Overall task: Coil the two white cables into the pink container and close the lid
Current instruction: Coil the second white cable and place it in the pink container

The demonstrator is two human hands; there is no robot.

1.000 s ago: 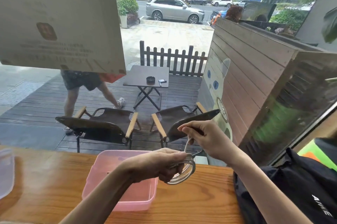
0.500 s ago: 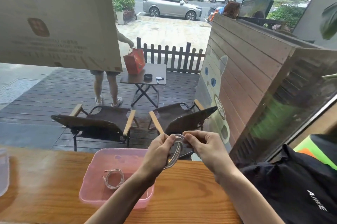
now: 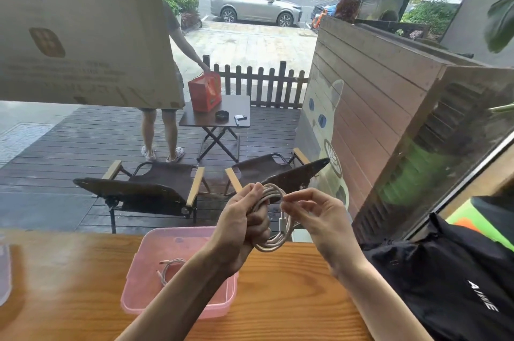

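The pink container [image 3: 147,254] stands open on the wooden table, and one coiled white cable [image 3: 170,267] lies inside it. Above the container's right rim my left hand [image 3: 242,226] grips a second white cable [image 3: 278,240] wound into a loop. My right hand [image 3: 317,215] pinches the top of that loop near its plug end, which hangs down inside the coil. A clear lid [image 3: 4,271] shows only partly at the far left edge of the table.
A black bag [image 3: 445,279] lies on the table at the right. The wooden table [image 3: 69,285] runs along a window; outside are folding chairs, a small table and a person with an orange bag.
Both hands have risen from the table with the cable. The loop has turned upright and looks more tightly wound, and the cable inside the container has come into view.
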